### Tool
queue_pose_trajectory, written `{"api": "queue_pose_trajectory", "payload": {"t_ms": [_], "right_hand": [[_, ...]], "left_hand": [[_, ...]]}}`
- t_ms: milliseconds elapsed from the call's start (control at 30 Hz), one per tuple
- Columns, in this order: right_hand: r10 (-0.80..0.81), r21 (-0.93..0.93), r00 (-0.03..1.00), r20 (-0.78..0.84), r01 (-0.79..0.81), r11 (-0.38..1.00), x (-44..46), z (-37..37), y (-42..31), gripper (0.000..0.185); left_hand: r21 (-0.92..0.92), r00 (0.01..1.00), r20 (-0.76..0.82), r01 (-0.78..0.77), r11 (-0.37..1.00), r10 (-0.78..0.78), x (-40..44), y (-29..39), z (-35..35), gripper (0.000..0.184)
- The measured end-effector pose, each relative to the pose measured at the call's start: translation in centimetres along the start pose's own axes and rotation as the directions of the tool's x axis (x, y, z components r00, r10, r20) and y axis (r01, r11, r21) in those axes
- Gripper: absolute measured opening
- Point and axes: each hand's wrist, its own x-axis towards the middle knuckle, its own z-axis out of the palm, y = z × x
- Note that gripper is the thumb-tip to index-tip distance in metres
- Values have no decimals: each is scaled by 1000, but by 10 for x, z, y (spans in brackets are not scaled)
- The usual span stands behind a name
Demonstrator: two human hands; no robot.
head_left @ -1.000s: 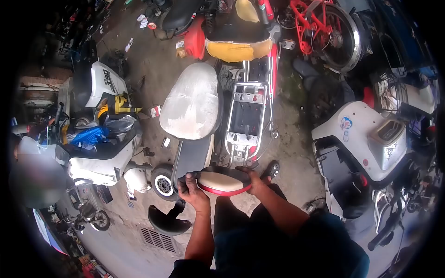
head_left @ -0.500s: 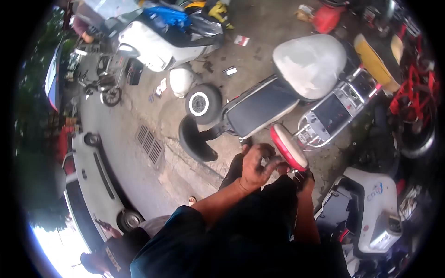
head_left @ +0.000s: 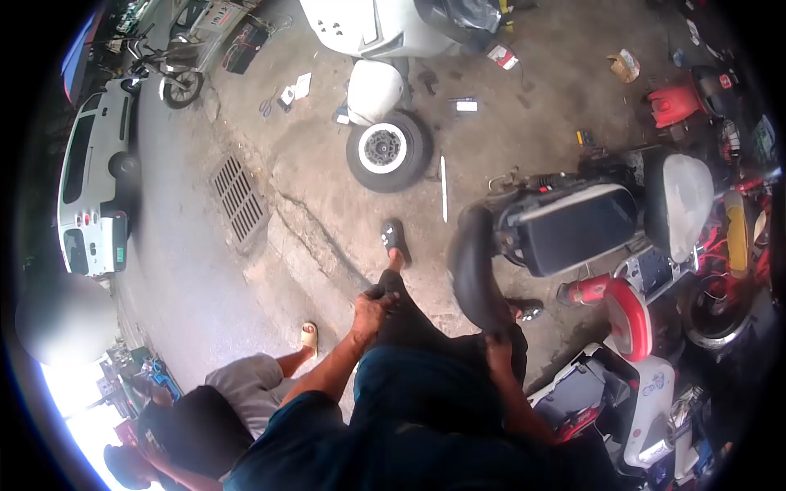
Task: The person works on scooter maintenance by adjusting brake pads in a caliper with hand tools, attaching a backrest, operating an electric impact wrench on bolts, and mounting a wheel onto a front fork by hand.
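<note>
My left hand [head_left: 372, 313] is at my left knee, its fingers curled against the dark trouser leg [head_left: 413, 309]. Beside my other knee is my right hand [head_left: 498, 353], pointing down, with its fingers blurred and dark against the cloth. Just beyond it stands a black curved fender [head_left: 471, 274], which belongs to a scooter frame with a black footboard [head_left: 580, 232]. A red and white padded seat [head_left: 629, 321] is to the right of my right hand, apart from it.
A wheel with a tyre [head_left: 390, 153] lies ahead beside a white rounded cover [head_left: 375, 92]. A drain grate [head_left: 238, 198] is left, and a white van [head_left: 97, 180] stands on the road. White scooter bodywork [head_left: 651, 401] is at right. Another person [head_left: 196, 425] is close on my left.
Both hands have moved from beside the red and white seat back to my knees. The view has shifted, and the seat and scooter frame now appear farther right.
</note>
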Motion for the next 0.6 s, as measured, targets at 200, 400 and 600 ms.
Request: {"api": "queue_pose_trajectory", "payload": {"t_ms": [200, 400, 600], "right_hand": [[118, 206, 978, 173, -153, 966, 5, 194, -154, 20], [-59, 99, 997, 56, 53, 994, 24, 249, -198, 17], [13, -6, 998, -68, -14, 1000, 59, 254, -166, 18]], "left_hand": [[259, 969, 32, -245, 934, 246, 138, 16, -86, 11], [101, 998, 45, -43, 994, 38, 247, 7, -77, 12], [-207, 991, 66, 125, 970, -114, 375, -24, -13, 13]]}}
